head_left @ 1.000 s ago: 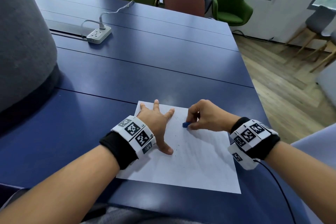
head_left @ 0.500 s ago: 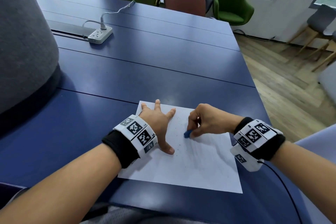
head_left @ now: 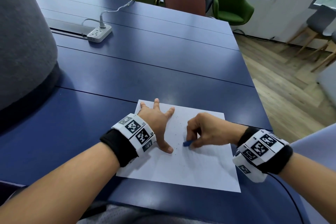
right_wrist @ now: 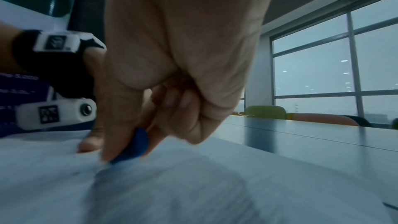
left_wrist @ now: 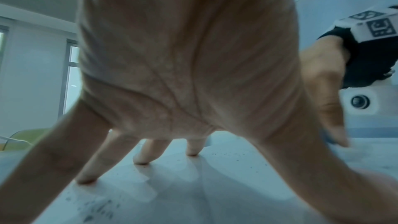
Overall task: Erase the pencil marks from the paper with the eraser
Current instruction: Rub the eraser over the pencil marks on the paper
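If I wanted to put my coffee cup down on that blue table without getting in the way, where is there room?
The widest bare stretch of the table lies between the paper and the power strip. Another lies left of the left hand, short of the grey rounded object. The paper itself is crowded: the left hand presses it flat while the right hand rubs the blue eraser there.

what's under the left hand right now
The left hand presses spread fingers on the white paper, which lies on the blue table. Eraser crumbs lie beside it; any marks beneath the palm are hidden.
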The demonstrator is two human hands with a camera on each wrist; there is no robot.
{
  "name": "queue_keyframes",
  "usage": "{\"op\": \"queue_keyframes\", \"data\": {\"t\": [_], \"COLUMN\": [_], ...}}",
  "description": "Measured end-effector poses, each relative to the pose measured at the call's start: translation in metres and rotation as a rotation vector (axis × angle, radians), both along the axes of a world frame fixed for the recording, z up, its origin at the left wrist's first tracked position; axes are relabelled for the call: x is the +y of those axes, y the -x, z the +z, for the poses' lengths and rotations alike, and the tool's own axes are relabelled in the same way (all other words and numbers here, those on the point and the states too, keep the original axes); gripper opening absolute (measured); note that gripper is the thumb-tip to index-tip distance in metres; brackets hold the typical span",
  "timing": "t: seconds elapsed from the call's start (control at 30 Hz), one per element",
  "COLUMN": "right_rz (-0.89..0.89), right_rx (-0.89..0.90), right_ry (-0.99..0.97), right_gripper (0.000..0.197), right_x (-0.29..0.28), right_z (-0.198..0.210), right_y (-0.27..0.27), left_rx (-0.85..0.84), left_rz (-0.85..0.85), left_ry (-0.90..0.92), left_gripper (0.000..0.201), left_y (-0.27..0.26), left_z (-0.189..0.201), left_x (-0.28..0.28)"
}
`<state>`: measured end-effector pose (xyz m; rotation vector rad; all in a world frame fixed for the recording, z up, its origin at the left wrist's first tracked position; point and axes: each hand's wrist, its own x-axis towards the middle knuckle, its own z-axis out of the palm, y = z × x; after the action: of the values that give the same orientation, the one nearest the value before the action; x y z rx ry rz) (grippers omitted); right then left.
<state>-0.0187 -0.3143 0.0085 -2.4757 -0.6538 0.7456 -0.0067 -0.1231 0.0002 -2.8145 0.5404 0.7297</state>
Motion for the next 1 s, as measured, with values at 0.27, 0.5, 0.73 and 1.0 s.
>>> {"op": "queue_keyframes", "data": {"t": [0.27, 0.5, 0.73, 1.0], "right_rz": [-0.053, -0.045, 0.086, 0.144], "right_rx": [-0.119, -0.059, 0.137, 0.085], "right_ry": [-0.036, 0.003, 0.061, 0.012], "right_gripper": [0.014, 0.01, 0.013, 0.007], "right_x": [0.005, 0.005, 0.003, 0.01], "right_z": [-0.004, -0.001, 0.005, 0.004], "right_y": [-0.013, -0.007, 0.008, 0.022], "left_rx": [0.001, -0.009, 0.019, 0.021], "left_rz": [-0.002, -0.006, 0.024, 0.018], "left_ry": [-0.002, -0.003, 0.002, -0.004], "left_gripper": [0.136, 0.136, 0.139, 0.138], "left_y": [0.0, 0.0, -0.003, -0.002], "left_z": [0.0, -0.001, -0.003, -0.001], "left_x": [0.0, 0.0, -0.001, 0.0]}}
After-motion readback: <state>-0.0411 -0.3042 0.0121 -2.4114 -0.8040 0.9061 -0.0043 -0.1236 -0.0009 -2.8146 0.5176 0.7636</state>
